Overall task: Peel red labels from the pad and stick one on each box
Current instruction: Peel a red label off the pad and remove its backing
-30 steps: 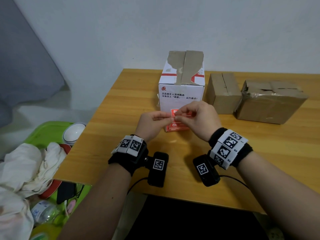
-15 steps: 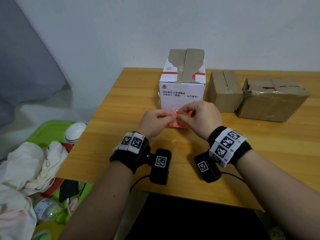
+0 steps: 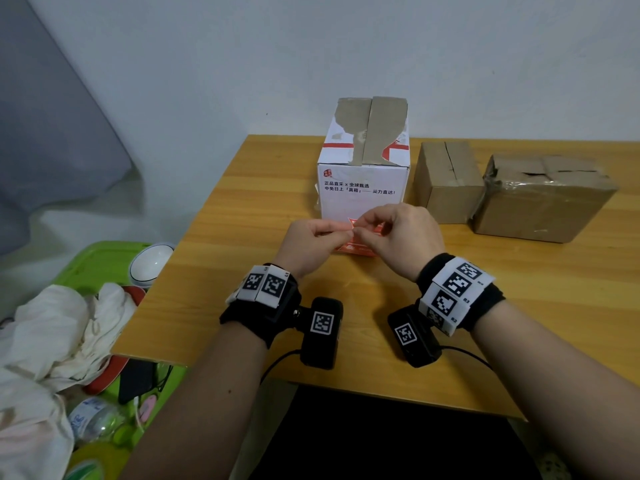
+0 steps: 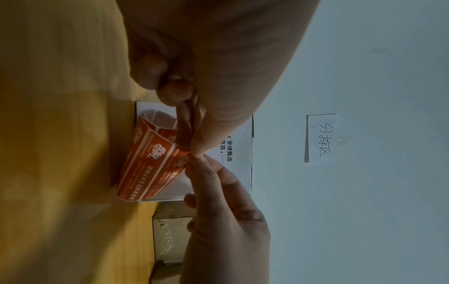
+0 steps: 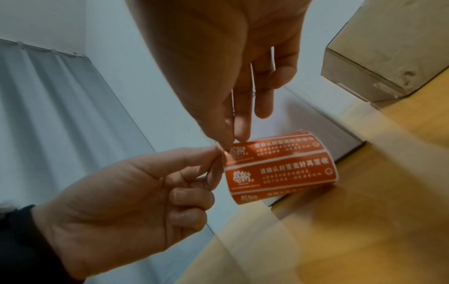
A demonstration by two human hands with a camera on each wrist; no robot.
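A: Where is the label pad (image 5: 279, 169) and how does it lie?

B: It is held up above the wooden table (image 3: 519, 306), just in front of the white box (image 3: 363, 199). It is a curled strip of red labels with white print. In the right wrist view each label's long axis runs left to right, and the labels are stacked one below another down the strip, whose lower end curls under.

A: And the hands?

B: Both meet at the strip's upper left corner. The left hand (image 3: 311, 244) pinches that edge between thumb and forefinger, its other fingers curled into the palm. The right hand (image 3: 398, 237) comes down from above and nips the corner of the top red label (image 5: 277, 148) with thumb and forefinger tips; its remaining fingers hang loosely straight. The pad extends away from both hands toward the white box.

A: The other boxes?

B: Two brown cardboard boxes stand to the right: a small one (image 3: 446, 181) beside the white box, and a larger taped one (image 3: 540, 199) just beside that.
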